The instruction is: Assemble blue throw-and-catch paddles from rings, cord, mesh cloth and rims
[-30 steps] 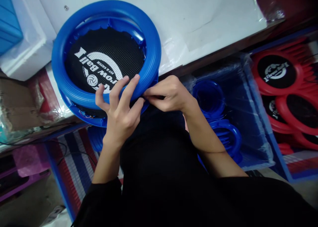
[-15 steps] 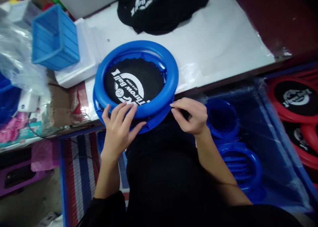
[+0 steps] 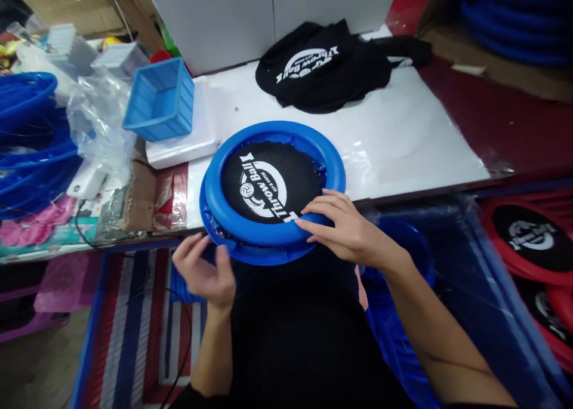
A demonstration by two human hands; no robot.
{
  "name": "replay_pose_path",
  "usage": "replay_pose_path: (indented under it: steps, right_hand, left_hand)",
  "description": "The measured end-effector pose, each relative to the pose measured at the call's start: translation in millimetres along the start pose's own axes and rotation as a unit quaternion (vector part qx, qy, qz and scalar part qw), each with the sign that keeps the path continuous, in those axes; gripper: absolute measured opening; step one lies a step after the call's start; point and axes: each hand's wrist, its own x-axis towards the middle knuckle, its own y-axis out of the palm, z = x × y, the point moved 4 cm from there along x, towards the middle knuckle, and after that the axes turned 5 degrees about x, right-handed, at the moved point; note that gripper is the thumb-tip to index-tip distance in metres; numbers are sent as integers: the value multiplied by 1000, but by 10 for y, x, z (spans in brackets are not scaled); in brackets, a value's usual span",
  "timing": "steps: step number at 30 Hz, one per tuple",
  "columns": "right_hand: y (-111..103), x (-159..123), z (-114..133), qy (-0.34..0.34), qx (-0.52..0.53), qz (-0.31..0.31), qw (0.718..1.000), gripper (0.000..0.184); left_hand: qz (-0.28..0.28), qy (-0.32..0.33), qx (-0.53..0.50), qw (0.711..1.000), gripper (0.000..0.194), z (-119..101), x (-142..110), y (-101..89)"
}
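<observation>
A round blue plastic frame (image 3: 273, 232) lies at the table's front edge, with black mesh (image 3: 290, 164) printed "Throw Ball" in white inside it. Its upper ring sits askew over a lower blue ring (image 3: 273, 257), leaving a gap along the front left. My right hand (image 3: 351, 227) holds the frame's right front, fingers laid over the upper ring. Just off the left front edge, my left hand (image 3: 206, 274) is raised with thumb and fingers apart and nothing visible in it.
Black printed fabric pieces (image 3: 331, 68) lie behind the frame. A light-blue bin (image 3: 161, 101) stands on a white slab at left, near clear plastic bags (image 3: 101, 116) and stacked blue rings (image 3: 31, 140). Red printed discs (image 3: 532, 236) are at right. A striped woven sheet (image 3: 129, 319) hangs below left.
My left hand has come off the frame's front and moved left. My right hand, pinched beside the right edge before, now rests over the ring. The camera view has shifted.
</observation>
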Motion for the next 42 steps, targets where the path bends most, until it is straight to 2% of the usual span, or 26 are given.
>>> replay_pose_path:
  steps: [1,2,4,6,8,12,16,22,26,29,32,38,42]
  right_hand:
    - [3,-5,-21,-2,6,-2,1000,34]
    - [4,-7,-45,0,12,-3,1000,36]
    - [-12,4,-90,7,23,-5,1000,41]
    - [-72,34,-121,13,36,-19,999,44]
    - [-180,66,-127,10,49,-49,998,44]
    - [-449,74,-89,8,71,-115,991,44]
    - [-603,25,-23,21,68,-111,991,52]
    - [-772,155,89,40,162,-96,981,53]
    - [-968,370,92,83,179,-90,976,52]
    - [-1132,481,29,104,197,-90,971,47]
    - [-1268,547,-48,122,231,-90,961,41]
    - [-1486,667,-144,143,263,-85,950,32]
    - [-1626,679,-251,189,272,-95,939,27]
  left_hand:
    - [-61,-115,-50,990,26,135,-122,-51]
    - [-66,-236,-114,963,28,254,-260,-39]
    - [6,-423,-238,874,40,347,-521,82]
    - [80,-509,-326,793,48,267,-675,199]
    - [101,-526,-385,752,47,124,-694,267]
    - [145,-517,-481,693,47,-163,-569,395]
    - [190,-483,-561,645,42,-405,-396,497]
    - [202,-402,-632,631,38,-732,-68,605]
    - [192,-370,-645,640,48,-930,99,698]
    - [177,-357,-637,660,55,-1067,208,760]
    - [155,-349,-614,691,59,-1200,340,811]
    - [103,-327,-586,734,54,-1463,572,878]
    - [87,-308,-578,751,48,-1591,618,889]
